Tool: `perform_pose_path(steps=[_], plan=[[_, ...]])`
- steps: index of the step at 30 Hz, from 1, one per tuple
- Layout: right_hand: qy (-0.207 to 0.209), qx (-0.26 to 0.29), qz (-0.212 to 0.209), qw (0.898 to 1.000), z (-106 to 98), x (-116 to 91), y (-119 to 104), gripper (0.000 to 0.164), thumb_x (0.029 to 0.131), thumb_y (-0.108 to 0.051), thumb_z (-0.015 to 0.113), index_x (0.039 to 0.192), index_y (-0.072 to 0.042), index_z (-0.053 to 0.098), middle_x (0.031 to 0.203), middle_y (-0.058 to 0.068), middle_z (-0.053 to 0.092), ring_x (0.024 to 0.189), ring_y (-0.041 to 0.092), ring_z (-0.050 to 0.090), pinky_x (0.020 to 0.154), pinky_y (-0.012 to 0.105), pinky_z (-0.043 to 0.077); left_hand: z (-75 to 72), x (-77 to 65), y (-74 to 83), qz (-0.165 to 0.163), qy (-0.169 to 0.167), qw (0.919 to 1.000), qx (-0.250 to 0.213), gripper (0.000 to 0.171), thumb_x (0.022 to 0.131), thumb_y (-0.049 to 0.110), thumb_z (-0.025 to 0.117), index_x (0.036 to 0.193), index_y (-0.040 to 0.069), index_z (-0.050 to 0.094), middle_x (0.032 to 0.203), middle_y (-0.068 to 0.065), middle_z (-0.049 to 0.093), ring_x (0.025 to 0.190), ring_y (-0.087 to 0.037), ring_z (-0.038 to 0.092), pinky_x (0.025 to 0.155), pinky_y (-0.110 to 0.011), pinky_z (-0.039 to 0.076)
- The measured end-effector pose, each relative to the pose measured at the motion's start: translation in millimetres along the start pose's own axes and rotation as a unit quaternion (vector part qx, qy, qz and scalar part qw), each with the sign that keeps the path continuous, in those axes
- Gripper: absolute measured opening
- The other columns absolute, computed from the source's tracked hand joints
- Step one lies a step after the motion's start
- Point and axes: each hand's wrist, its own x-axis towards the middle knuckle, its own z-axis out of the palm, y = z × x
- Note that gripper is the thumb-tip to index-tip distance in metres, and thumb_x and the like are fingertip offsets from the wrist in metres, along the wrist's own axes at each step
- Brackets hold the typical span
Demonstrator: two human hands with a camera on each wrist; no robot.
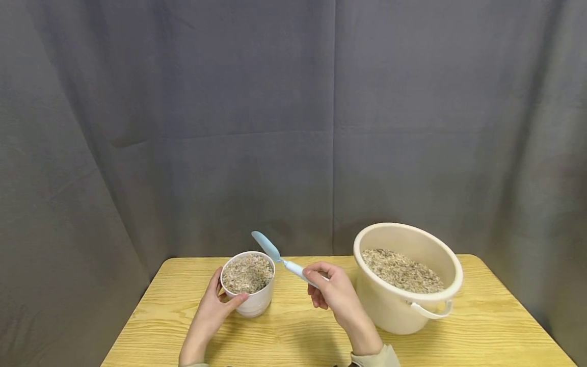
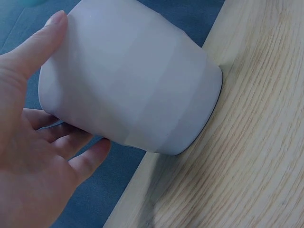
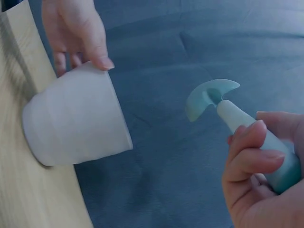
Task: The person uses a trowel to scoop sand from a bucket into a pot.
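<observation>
Gripping the trowel (image 1: pixel 294 267) slantwise, right hand (image 1: pixel 335 290) points its blade (image 1: pixel 267 246) away leftward; left hand (image 1: pixel 215 307) holds pot (image 1: pixel 257 302).

The head view looks from the near side, forward and down across the surface (image 1: pixel 279 334) to the far curtain (image 1: pixel 247 127). The tilted left wrist view sits close to the white pot (image 2: pixel 133 80); the right wrist view, also tilted, shares that pot from farther right.
</observation>
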Motion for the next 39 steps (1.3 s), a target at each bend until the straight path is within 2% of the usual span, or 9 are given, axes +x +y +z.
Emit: perform_pose_path(steps=[8,14,21,25,35,39], plan=[[0.065,-0.034,-0.040,0.996,-8,-10,-15,0.016,0.092,-0.010,0.067,0.098,0.004,0.066,0.064,0.013,0.056,0.044,0.013,0.048,0.038,0.019,0.033,-0.8,1.3,-1.7,-0.005,-0.001,0.9999,0.010,0.104,0.082,0.028,0.081,0.155,0.001,0.012,0.153,-0.027,0.027,0.129,-0.045,0.043,0.102,-0.048,0.045],[0.105,-0.079,-0.069,0.989,-18,-17,-28,0.014,0.088,-0.009,0.072,0.098,-0.001,0.069,0.066,0.012,0.057,0.045,0.016,0.051,0.039,0.019,0.035,-2.4,2.4,-3.0,-0.001,-0.002,0.9999,0.012,0.103,0.082,0.027,0.081,0.155,0.002,0.013,0.153,-0.026,0.026,0.131,-0.043,0.041,0.103,-0.048,0.044],[0.151,-0.107,-0.087,0.979,-34,-26,-38,0.013,0.088,-0.009,0.073,0.099,-0.002,0.070,0.070,0.011,0.057,0.047,0.017,0.053,0.042,0.022,0.043,-5.8,-1.7,-0.6,-0.007,-0.009,0.9999,0.012,0.107,0.083,0.029,0.080,0.155,-0.002,0.007,0.157,-0.028,0.017,0.139,-0.041,0.029,0.109,-0.049,0.036],[0.175,-0.118,-0.092,0.973,-44,-32,-44,0.014,0.089,-0.011,0.073,0.100,-0.003,0.069,0.069,0.011,0.057,0.048,0.019,0.054,0.041,0.022,0.041,-10.1,-2.5,4.7,-0.003,-0.008,0.9996,0.026,0.107,0.084,0.032,0.079,0.155,-0.002,0.006,0.157,-0.027,0.015,0.142,-0.039,0.023,0.111,-0.050,0.032],[0.201,-0.087,-0.089,0.972,-70,-40,-52,0.020,0.091,-0.011,0.070,0.105,0.003,0.066,0.062,0.009,0.058,0.047,0.014,0.052,0.040,0.019,0.037,-22.3,-7.3,12.9,0.013,0.006,0.9979,0.064,0.097,0.087,0.032,0.076,0.154,-0.001,0.015,0.156,-0.027,0.019,0.143,-0.040,0.022,0.111,-0.053,0.031],[0.213,-0.078,-0.087,0.970,-82,-45,-54,0.021,0.092,-0.009,0.069,0.105,0.007,0.065,0.062,0.012,0.057,0.046,0.013,0.051,0.039,0.020,0.036,-29.0,-10.7,20.1,0.000,0.001,0.9972,0.075,0.093,0.089,0.036,0.072,0.155,0.002,0.016,0.156,-0.025,0.020,0.143,-0.039,0.021,0.112,-0.052,0.031]])
